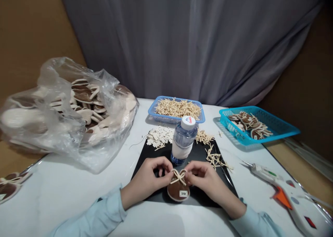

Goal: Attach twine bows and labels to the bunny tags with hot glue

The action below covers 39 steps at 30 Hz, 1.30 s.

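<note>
Between my two hands a round brown fabric piece (173, 189) with a pale edge and a small white label (183, 194) lies over the black mat (148, 157). A cream cord bow (179, 177) sits on its upper part. My left hand (148, 178) is closed, thumb and forefinger pinching the bow's left loop. On the other side, my right hand (206, 180) pinches the right loop. Just behind the bow stands a clear bottle (184, 138) with a white cap. Tied cord bows (217, 159) and small white labels (160, 135) are heaped around the mat's far edge.
A plastic bag (104, 147) of brown and cream pieces fills the left. Behind the bottle, a blue basket (153, 114) holds cord bows. At right are a teal basket (283, 129) of bowed pieces and a glue gun (296, 199). Another bowed piece (10, 188) lies far left.
</note>
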Each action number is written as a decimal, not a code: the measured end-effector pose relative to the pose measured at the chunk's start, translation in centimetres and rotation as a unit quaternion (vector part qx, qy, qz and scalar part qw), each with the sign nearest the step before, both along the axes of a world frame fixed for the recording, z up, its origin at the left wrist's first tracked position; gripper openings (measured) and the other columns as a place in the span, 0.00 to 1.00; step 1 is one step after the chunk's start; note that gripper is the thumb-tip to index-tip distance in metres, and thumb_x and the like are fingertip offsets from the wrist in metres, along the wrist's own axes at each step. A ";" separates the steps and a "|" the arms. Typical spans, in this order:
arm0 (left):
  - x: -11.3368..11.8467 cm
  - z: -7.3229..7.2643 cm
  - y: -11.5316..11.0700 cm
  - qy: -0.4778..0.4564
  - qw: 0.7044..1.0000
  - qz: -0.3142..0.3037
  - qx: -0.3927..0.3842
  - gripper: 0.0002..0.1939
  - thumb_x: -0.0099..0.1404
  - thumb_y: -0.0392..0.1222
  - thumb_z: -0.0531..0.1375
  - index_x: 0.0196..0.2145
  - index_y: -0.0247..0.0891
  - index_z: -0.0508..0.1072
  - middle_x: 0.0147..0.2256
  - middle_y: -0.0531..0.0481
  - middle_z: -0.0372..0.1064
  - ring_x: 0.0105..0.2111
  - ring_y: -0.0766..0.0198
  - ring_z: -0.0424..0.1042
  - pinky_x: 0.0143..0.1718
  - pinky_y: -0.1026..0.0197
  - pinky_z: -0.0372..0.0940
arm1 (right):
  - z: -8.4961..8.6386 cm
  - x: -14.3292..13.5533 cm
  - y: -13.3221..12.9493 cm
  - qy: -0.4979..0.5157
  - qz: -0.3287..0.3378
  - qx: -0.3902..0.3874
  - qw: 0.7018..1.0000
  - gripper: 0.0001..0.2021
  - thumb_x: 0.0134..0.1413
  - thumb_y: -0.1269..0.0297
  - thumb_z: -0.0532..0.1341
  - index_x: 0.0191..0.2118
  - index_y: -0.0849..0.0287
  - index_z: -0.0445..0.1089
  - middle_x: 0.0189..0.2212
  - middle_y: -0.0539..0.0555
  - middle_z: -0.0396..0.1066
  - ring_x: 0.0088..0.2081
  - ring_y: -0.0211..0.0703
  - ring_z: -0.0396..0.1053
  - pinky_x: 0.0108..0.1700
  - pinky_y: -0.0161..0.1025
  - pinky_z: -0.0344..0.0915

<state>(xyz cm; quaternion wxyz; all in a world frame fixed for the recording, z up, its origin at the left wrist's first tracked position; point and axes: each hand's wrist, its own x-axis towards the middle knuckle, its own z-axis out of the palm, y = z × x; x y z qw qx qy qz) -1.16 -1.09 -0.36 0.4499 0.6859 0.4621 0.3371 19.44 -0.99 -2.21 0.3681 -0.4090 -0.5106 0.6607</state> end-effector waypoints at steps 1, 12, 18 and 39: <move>0.0 0.0 0.0 -0.007 1.000 0.003 -0.011 0.06 0.58 0.41 0.62 0.26 0.36 0.72 0.24 0.53 0.70 0.24 0.67 0.62 0.26 0.65 0.57 | 0.0 0.0 0.0 -0.004 -0.010 0.006 1.000 0.15 0.43 0.53 0.71 0.27 0.61 0.75 0.24 0.50 0.74 0.25 0.35 0.69 0.30 0.33 0.65; 0.3 0.3 0.2 -0.113 0.989 0.010 -0.091 0.11 0.56 0.46 0.63 0.26 0.36 0.69 0.25 0.53 0.67 0.27 0.65 0.66 0.29 0.64 0.59 | 0.9 -0.1 -0.4 -0.019 -0.041 0.065 0.997 0.12 0.46 0.56 0.70 0.27 0.60 0.76 0.25 0.52 0.76 0.27 0.37 0.70 0.30 0.32 0.66; 0.2 0.0 0.1 -0.146 0.983 -0.006 -0.112 0.12 0.57 0.48 0.64 0.27 0.37 0.69 0.25 0.54 0.66 0.26 0.66 0.65 0.28 0.64 0.60 | 1.1 0.0 -0.6 -0.046 -0.050 0.104 0.992 0.11 0.48 0.56 0.68 0.28 0.60 0.76 0.26 0.52 0.75 0.28 0.39 0.70 0.29 0.33 0.65; 0.3 -1.3 0.1 -0.227 0.962 -0.025 -0.150 0.21 0.55 0.44 0.69 0.42 0.38 0.66 0.33 0.53 0.71 0.34 0.66 0.74 0.37 0.62 0.68 | 0.8 0.0 -0.3 0.030 -0.029 0.037 0.998 0.14 0.48 0.55 0.70 0.36 0.58 0.75 0.29 0.51 0.75 0.31 0.37 0.72 0.36 0.33 0.69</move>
